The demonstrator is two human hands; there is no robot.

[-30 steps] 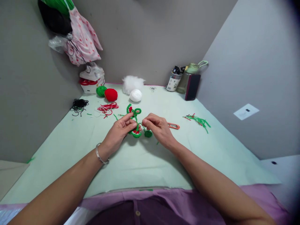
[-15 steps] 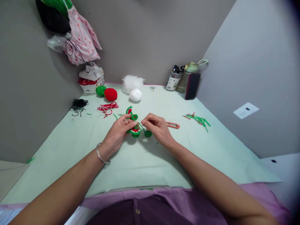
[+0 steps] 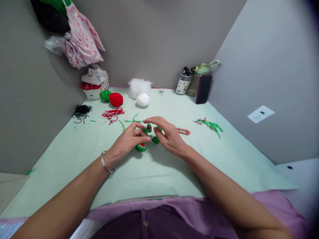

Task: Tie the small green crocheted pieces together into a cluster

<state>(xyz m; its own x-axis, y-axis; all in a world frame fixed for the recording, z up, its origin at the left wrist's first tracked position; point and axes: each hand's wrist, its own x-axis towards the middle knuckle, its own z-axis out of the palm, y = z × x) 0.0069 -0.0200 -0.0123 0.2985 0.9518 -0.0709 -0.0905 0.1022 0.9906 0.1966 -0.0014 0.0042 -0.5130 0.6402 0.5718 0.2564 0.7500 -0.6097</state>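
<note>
My left hand (image 3: 131,136) is closed on a crocheted piece (image 3: 141,147) in green, red and white. One green-and-red end of it shows above my fingers, another below my thumb. A thin, pale needle-like sliver sticks out by the left thumb tip. My right hand (image 3: 167,134) hovers just right of the piece, its index finger stretched out over it and its thumb apart. A bit of green shows between that thumb and finger. Below them on the table is a small dark green ball of yarn (image 3: 156,140), partly hidden.
Orange snips (image 3: 183,131) lie beyond my right hand. Green and red yarn scraps (image 3: 209,124) are at the right. Toward the back are a red yarn ball (image 3: 116,99), a white yarn ball (image 3: 142,99), white stuffing (image 3: 139,88), black yarn (image 3: 82,112) and a phone (image 3: 203,89) against a bottle.
My right hand has gone from a pinch beside the piece to spread fingers reaching over it. The piece has turned in my left hand, its upper end shifting right and down.
</note>
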